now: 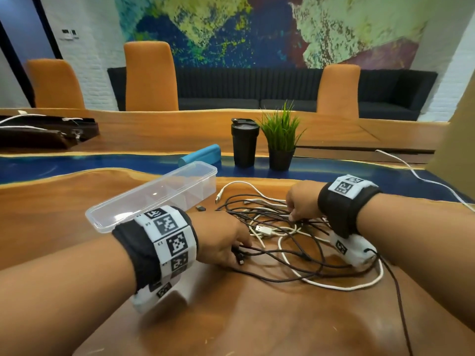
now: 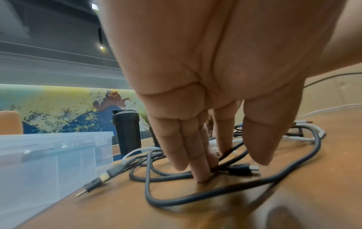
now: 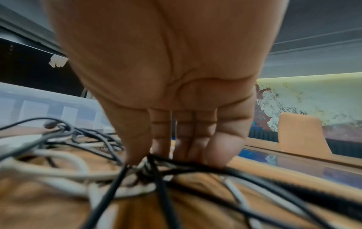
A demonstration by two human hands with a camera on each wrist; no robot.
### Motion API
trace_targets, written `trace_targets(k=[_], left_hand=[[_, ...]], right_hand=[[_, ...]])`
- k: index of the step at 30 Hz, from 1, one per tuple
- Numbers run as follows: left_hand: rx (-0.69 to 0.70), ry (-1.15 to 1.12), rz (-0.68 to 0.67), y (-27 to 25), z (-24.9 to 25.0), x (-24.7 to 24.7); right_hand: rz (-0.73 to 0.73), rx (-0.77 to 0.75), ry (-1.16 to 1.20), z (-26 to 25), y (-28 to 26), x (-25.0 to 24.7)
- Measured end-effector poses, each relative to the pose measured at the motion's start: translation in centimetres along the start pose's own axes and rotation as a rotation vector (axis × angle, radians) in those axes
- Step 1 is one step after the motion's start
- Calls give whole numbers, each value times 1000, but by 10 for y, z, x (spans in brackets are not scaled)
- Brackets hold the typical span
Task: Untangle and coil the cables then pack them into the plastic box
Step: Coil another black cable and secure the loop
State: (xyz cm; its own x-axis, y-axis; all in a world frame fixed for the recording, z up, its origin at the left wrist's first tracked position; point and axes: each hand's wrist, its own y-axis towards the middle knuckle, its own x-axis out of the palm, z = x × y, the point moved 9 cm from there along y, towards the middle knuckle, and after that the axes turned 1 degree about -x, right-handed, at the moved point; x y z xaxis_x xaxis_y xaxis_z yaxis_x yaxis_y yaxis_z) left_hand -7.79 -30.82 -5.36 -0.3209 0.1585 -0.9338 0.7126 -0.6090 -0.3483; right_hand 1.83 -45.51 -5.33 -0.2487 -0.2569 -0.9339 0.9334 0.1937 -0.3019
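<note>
While the long clear plastic box (image 1: 123,214) sits empty just left of the tangled black and white cables (image 1: 290,242) on the wooden table (image 1: 257,317), the left hand (image 1: 221,240) presses straight fingers onto a black strand and the right hand (image 1: 303,201) pinches dark strands, so untangling is only starting and next calls for pulling one cable free.

We see the plastic box (image 1: 154,199) left of the cable tangle (image 1: 282,237) on the table (image 1: 77,201), while behind the tangle stand a cup (image 1: 244,142) and a plant (image 1: 281,140) (side by side).
</note>
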Motion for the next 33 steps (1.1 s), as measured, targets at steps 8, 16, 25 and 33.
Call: trace_targets(k=[8, 16, 25, 33], left_hand=[[-13, -98, -49, -18, -8, 1], [-24, -293, -2, -25, -22, -10], [-578, -94, 497, -32, -98, -69], [-442, -162, 239, 29, -66, -39]], right_hand=[[335, 7, 137, 18, -17, -50], [601, -88, 1119, 50, -60, -108], [678, -295, 1414, 50, -83, -147], [570, -276, 1451, 41, -63, -116]])
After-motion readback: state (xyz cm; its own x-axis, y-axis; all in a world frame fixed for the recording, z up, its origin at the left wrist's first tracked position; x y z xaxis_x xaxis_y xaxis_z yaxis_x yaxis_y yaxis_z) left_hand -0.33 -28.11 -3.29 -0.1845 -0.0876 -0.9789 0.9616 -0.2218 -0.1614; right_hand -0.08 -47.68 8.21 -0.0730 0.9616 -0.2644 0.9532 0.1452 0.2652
